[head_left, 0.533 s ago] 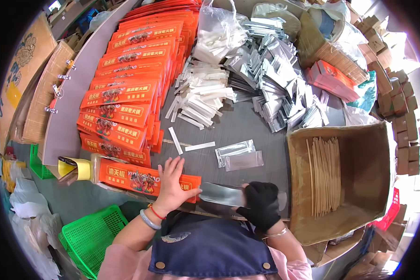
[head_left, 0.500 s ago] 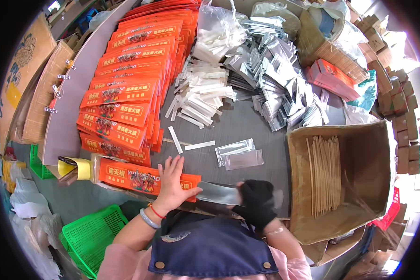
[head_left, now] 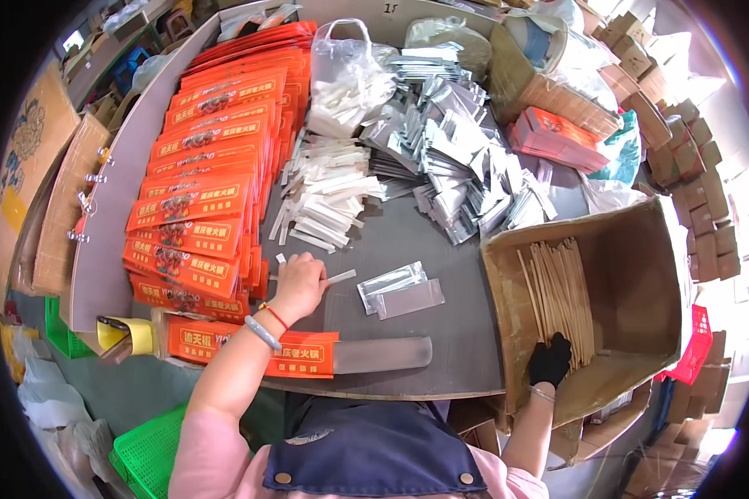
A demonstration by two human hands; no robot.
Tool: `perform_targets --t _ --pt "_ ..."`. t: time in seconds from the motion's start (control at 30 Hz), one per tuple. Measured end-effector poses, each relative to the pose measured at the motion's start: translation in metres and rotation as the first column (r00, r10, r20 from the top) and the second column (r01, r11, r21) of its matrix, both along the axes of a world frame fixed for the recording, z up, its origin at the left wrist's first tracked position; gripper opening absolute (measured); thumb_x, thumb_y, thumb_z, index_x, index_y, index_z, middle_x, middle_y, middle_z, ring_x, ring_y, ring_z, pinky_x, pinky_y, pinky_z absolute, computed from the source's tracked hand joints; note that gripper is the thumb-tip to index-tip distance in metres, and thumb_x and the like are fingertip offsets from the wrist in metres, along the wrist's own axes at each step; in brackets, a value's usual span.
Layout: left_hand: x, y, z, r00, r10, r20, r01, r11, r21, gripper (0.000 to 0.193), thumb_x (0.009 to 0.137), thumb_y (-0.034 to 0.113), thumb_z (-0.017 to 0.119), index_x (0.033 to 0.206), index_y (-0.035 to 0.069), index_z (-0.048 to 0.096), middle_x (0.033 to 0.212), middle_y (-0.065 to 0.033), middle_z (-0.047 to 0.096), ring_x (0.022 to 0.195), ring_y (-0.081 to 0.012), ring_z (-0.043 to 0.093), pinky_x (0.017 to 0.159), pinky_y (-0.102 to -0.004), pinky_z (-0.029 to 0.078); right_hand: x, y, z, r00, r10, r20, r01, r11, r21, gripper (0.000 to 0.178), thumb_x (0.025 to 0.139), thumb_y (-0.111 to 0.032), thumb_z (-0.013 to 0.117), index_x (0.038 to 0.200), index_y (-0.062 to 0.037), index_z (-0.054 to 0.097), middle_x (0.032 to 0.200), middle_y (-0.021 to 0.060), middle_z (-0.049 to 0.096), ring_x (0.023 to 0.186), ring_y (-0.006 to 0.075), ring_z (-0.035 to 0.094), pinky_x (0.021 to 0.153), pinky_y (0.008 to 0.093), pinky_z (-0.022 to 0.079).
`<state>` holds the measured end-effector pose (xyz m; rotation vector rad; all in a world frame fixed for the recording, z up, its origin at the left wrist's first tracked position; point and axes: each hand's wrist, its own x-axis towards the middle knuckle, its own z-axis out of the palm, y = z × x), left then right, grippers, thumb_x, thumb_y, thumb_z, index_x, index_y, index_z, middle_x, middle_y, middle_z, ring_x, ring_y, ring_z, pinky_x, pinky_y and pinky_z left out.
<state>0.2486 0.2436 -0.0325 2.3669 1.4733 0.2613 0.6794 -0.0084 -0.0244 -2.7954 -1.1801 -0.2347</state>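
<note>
My left hand [head_left: 298, 285] is on the grey table, its fingers bent and closed over two white strips [head_left: 342, 276] whose ends show on either side. Below that forearm lies a printed red sleeve [head_left: 310, 367], with a clear grey plastic packet [head_left: 383, 356] sticking out of its right end. In a black glove, my right hand [head_left: 550, 360] is inside the cardboard box [head_left: 632, 333], its fingers closed at the lower ends of the thin wooden sticks [head_left: 559, 287]. How many sticks it grips is hidden.
Overlapping red sleeves [head_left: 195, 200] fill the table's left side. Behind the strips lie a pile of white strips [head_left: 329, 195] and a heap of silver packets [head_left: 466, 158]. Two flat packets [head_left: 409, 299] lie mid-table. A yellow-lined holder [head_left: 126, 334] is at the left edge, a green crate [head_left: 151, 449] below.
My left hand has left the red sleeve and moved up onto the white strips. My right hand has let go of the plastic packet and reached right into the box. The view has shifted.
</note>
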Motion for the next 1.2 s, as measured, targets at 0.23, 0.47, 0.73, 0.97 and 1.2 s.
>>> perform_targets --t 0.23,0.47,0.73,0.97,1.2 --pt "0.093 -0.048 0.001 0.937 -0.221 0.271 0.2 0.974 0.103 0.017 0.073 0.013 0.075 0.079 0.008 0.061 0.088 -0.011 0.058 0.089 -0.033 0.056 0.075 -0.0441 0.046 -0.006 0.001 -0.01 0.989 -0.016 0.147 0.053 0.966 -0.255 0.023 0.084 -0.015 0.062 0.104 -0.0079 0.053 0.102 0.0127 0.056 0.096 0.0321 0.057 0.081 0.0461 0.049" --pt "0.102 -0.042 -0.004 0.972 -0.176 0.157 0.174 0.984 0.026 0.022 0.069 0.015 0.079 0.083 0.012 0.062 0.084 -0.0056 0.062 0.088 -0.0299 0.058 0.078 -0.0445 0.043 -0.015 0.015 -0.01 0.987 -0.055 0.154 0.105 0.936 -0.335 0.013 0.088 -0.014 0.058 0.098 -0.0064 0.054 0.097 0.0113 0.057 0.093 0.0298 0.06 0.074 0.0405 0.053" --pt "0.041 -0.072 0.061 0.945 -0.245 0.216 0.315 0.853 -0.415 0.024 0.064 0.019 0.083 0.079 0.013 0.065 0.077 -0.0032 0.063 0.085 -0.0277 0.058 0.078 -0.0422 0.042 -0.019 -0.006 -0.012 0.999 -0.04 0.001 0.04 0.998 -0.042 0.019 0.091 -0.015 0.054 0.106 -0.003 0.055 0.101 0.0201 0.06 0.092 0.0342 0.061 0.079 0.0421 0.051" --pt "-0.001 -0.102 0.063 0.963 -0.174 0.205 0.191 0.979 -0.068 0.048 0.058 0.025 0.087 0.1 0.01 0.069 0.102 -0.0056 0.059 0.098 -0.0282 0.053 0.085 -0.0416 0.042 -0.087 0.026 0.045 0.675 0.656 -0.337 -0.568 0.754 0.33 0.019 0.081 -0.014 0.067 0.099 -0.0103 0.068 0.085 0.0133 0.063 0.078 0.0357 0.06 0.067 0.0463 0.046" --pt "-0.008 -0.119 0.046 0.941 -0.28 0.188 0.286 0.958 -0.004 0.072 0.052 0.025 0.089 0.116 0.004 0.063 0.114 -0.0085 0.058 0.107 -0.0296 0.05 0.094 -0.0419 0.042 -0.185 0.074 0.007 0.244 0.835 -0.494 -0.807 0.457 0.374 0.03 0.081 -0.018 0.07 0.111 -0.0141 0.068 0.088 0.0145 0.063 0.084 0.0335 0.062 0.072 0.0436 0.05"
